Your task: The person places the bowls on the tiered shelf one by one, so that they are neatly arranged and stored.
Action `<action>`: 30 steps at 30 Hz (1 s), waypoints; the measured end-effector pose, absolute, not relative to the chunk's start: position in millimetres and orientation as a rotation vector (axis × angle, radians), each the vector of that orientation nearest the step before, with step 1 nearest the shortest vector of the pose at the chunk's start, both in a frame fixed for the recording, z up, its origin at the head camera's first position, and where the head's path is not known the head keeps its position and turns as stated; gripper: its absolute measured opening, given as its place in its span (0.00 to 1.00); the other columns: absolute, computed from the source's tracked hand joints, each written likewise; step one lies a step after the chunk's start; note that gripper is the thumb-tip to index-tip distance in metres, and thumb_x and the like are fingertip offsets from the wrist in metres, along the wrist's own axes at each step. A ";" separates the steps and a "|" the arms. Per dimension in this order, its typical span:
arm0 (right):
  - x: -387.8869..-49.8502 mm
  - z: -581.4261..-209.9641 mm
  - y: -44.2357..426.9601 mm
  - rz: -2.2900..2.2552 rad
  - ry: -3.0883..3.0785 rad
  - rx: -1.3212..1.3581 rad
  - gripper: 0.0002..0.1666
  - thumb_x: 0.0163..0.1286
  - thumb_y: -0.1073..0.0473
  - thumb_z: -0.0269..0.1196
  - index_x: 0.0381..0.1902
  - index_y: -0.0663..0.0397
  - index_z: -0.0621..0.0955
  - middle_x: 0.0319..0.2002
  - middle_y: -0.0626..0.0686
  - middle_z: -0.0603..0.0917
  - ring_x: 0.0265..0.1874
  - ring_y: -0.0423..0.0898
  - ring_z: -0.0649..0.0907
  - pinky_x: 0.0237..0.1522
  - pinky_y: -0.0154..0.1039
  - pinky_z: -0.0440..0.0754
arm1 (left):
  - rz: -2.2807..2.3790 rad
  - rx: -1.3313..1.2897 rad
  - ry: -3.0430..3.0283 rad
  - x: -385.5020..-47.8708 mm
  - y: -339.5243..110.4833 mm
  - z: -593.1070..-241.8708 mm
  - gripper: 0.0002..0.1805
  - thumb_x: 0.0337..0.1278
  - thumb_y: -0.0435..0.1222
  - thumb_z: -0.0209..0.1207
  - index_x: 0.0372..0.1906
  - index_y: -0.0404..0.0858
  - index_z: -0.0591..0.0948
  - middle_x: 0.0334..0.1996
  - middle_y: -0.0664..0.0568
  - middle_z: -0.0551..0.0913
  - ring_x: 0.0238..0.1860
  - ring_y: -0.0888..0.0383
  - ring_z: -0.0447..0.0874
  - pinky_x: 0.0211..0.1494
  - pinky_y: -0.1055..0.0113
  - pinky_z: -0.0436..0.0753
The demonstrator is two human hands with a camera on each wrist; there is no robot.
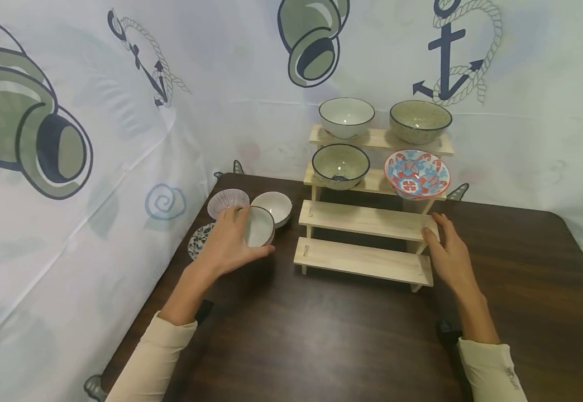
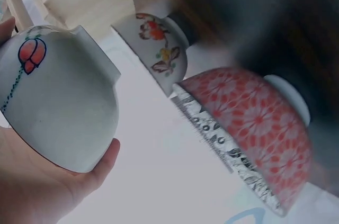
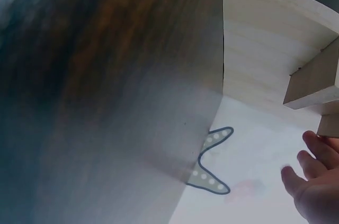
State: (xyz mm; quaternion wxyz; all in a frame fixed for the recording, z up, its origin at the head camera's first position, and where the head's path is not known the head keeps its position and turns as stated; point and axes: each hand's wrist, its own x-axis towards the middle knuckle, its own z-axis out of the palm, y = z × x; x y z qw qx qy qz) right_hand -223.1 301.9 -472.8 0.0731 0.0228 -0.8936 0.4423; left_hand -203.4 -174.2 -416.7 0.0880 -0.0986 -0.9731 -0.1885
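Plainly, dark desk (image 1: 321,335): carried everything; its left edge ran close by the loose bowls.
Wooden rack (image 1: 362,218): four steps, set toward the desk's back edge, right of the held bowl (image 2: 69,102).
Bowls on the rack: four, and that share looked done; a white bowl (image 1: 347,114) at the top step's left end, a speckled brown bowl (image 1: 420,123) at its right end, a green bowl (image 1: 340,166) at the second step's left end, a red-and-blue bowl (image 1: 416,174) at its right.
Bowls on the desk: these seemed left to deal with; a purple-striped bowl (image 1: 228,201), a small white bowl (image 1: 273,205) and a partly hidden black-and-white bowl (image 1: 199,240), all toward the back left corner.
Right hand (image 1: 449,251): at the third step's right end, thumb over the plank, fingers loosely bent and parted; whether it gripped the wood could not be told.
Left hand (image 1: 228,240): thumb and fingers spread wide, curved round the held bowl.
Held bowl: white, red bud outside, tilted, seemingly raised between the desk's left edge and the rack, so not yet on any step.
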 end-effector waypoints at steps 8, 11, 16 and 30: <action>-225.8 -472.1 299.5 1.345 -2.680 0.074 0.41 0.82 0.38 0.48 0.83 0.52 0.57 0.83 0.64 0.51 0.81 0.72 0.50 0.75 0.77 0.49 | -0.596 -0.332 -2.925 -209.4 -177.5 -401.2 0.64 0.43 0.67 0.70 0.80 0.36 0.60 0.74 0.34 0.64 0.76 0.36 0.61 0.73 0.38 0.71; -225.0 -472.8 299.3 1.327 -2.687 0.070 0.41 0.82 0.38 0.47 0.83 0.52 0.56 0.83 0.65 0.51 0.80 0.73 0.52 0.74 0.77 0.52 | -0.603 -0.351 -2.922 -210.9 -178.8 -397.2 0.65 0.44 0.67 0.70 0.81 0.37 0.59 0.76 0.35 0.63 0.78 0.37 0.59 0.74 0.38 0.69; -223.9 -472.5 300.1 1.297 -2.680 0.059 0.41 0.82 0.38 0.48 0.83 0.53 0.57 0.82 0.65 0.53 0.80 0.72 0.52 0.75 0.76 0.51 | -0.638 -0.379 -2.918 -210.1 -182.0 -391.1 0.65 0.45 0.70 0.69 0.82 0.39 0.58 0.78 0.40 0.62 0.79 0.41 0.58 0.74 0.38 0.68; -224.6 -472.3 299.3 1.292 -2.695 0.051 0.42 0.82 0.38 0.47 0.83 0.54 0.56 0.82 0.67 0.53 0.80 0.73 0.50 0.75 0.76 0.50 | -0.571 -0.490 -2.890 -207.4 -184.4 -362.5 0.65 0.45 0.68 0.70 0.81 0.36 0.58 0.78 0.39 0.62 0.77 0.43 0.60 0.76 0.40 0.68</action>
